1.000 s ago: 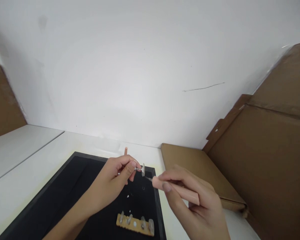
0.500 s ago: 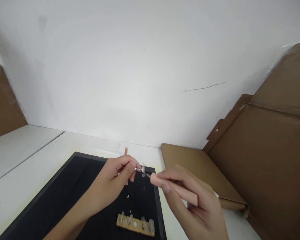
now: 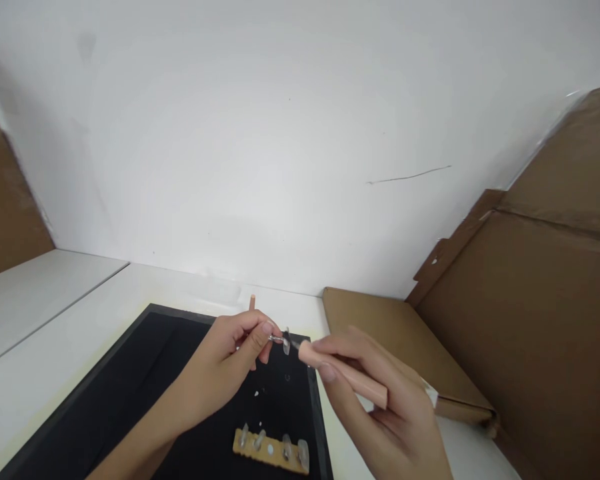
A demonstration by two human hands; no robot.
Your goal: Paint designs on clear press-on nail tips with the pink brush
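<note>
My left hand (image 3: 237, 350) pinches a thin metal stem that bears a small clear nail-shaped piece (image 3: 287, 341). A slim pink stick (image 3: 253, 302) juts up behind its fingers. My right hand (image 3: 385, 400) is closed around a thick pink handle (image 3: 350, 375), whose dark narrow tip points left at the clear piece. Tip and piece look to be touching or nearly so. Below, a tan strip (image 3: 260, 456) carries several clear nail-shaped pieces standing on it and one whitish spot. Tiny white bits lie on the black mat (image 3: 145, 387).
A flat cardboard box (image 3: 380, 327) lies at the right behind my right hand. Tall cardboard panels (image 3: 545, 313) stand at the far right, and another (image 3: 10, 200) at the left. A white wall (image 3: 260, 147) rises behind the white table (image 3: 65, 320).
My right hand has shifted slightly left and up with the pink handle, its tip now closer to the clear piece. My left hand has hardly moved.
</note>
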